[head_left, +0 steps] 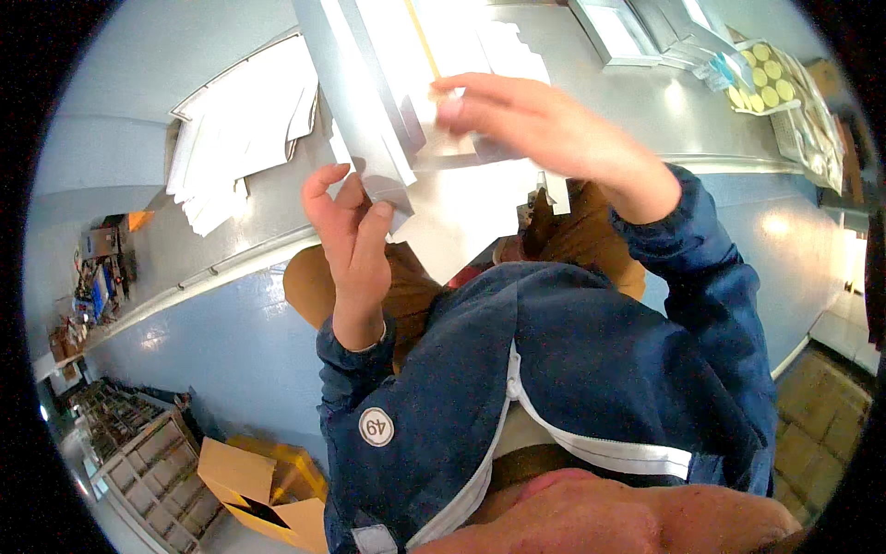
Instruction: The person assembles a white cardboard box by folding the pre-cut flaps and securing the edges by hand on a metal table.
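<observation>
A long grey-and-white folded card piece (355,102) stands on the work surface in front of me, its raised side running away from me. At its near left end, my left hand (349,235) pinches the grey edge, thumb on the corner and fingers curled on the outer side. My right hand (544,125) is over the white part of the card, its fingers stretched out and slightly blurred, holding nothing. Whether its fingertips touch the card I cannot tell. A white flap (466,217) of card reaches over the table's near edge towards my lap.
Left on the metal table (277,208) lies a stack of white card sheets (245,115). Shallow grey-white boxes (618,32) stand at the far right, beside a bag with round yellow-green pieces (761,78). An open cardboard carton (263,489) is on the floor at lower left.
</observation>
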Demonstrator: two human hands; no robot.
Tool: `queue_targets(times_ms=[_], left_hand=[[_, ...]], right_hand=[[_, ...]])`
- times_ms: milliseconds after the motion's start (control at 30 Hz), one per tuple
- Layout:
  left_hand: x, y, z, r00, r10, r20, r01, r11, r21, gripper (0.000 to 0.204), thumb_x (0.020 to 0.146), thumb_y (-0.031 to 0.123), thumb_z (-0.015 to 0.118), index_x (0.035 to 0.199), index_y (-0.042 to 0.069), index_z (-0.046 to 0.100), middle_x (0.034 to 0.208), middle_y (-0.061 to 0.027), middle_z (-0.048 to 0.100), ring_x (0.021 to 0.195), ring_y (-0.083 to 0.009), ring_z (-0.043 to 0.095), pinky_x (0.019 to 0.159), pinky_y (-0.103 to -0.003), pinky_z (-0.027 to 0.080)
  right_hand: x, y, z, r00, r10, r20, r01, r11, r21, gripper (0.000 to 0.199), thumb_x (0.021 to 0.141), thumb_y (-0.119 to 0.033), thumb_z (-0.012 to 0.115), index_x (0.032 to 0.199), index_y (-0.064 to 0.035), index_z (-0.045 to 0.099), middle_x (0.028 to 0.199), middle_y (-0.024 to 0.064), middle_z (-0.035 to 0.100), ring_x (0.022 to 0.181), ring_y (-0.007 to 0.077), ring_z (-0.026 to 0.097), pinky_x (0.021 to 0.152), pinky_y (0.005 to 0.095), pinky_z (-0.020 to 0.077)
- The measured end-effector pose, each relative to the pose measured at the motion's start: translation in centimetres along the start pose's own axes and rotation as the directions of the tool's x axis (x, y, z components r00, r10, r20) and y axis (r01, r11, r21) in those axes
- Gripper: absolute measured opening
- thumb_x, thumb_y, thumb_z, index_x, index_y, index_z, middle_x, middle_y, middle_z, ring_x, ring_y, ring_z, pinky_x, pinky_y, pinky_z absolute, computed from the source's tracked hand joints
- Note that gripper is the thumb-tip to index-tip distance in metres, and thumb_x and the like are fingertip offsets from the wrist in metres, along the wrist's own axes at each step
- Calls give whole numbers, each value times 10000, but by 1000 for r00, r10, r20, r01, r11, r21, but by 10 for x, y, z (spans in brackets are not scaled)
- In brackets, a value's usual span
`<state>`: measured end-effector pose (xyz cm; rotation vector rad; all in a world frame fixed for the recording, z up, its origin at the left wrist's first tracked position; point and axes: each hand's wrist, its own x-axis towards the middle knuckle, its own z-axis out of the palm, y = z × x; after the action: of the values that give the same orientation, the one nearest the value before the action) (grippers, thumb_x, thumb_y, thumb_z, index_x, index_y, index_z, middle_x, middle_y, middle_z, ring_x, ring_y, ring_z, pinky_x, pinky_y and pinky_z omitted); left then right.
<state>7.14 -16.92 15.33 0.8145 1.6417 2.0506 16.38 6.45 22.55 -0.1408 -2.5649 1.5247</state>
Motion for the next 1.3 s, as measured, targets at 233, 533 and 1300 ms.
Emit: queue_targets(times_ms=[233,533,1300], left_hand=[[2,-2,1,998,-68,-20,68,998,11,561,918,-51,439,1431,116,284,1327,-265,590,1174,-265,591,1004,-349,465],[4,-5,1,992,-124,-12,124,992,-10,527,935,-28,452,1420,121,311,1300,-238,602,1106,-237,599,941,-327,478],[32,-5,35,974,-193,121,100,841,531,469,975,55,502,1401,65,307,805,-174,616,709,-330,627,685,-418,484]], right_hand=[[-14,26,-9,934,-290,211,329,927,-182,522,925,-448,702,1224,-23,659,1100,175,725,1027,351,690,903,414,528],[-12,22,-22,913,-147,381,260,929,-265,509,891,-252,745,1336,-42,617,1274,111,672,1165,296,619,1088,402,406],[18,45,54,983,174,58,-183,927,327,413,881,-171,707,1202,70,611,973,114,673,899,168,631,785,286,506]])
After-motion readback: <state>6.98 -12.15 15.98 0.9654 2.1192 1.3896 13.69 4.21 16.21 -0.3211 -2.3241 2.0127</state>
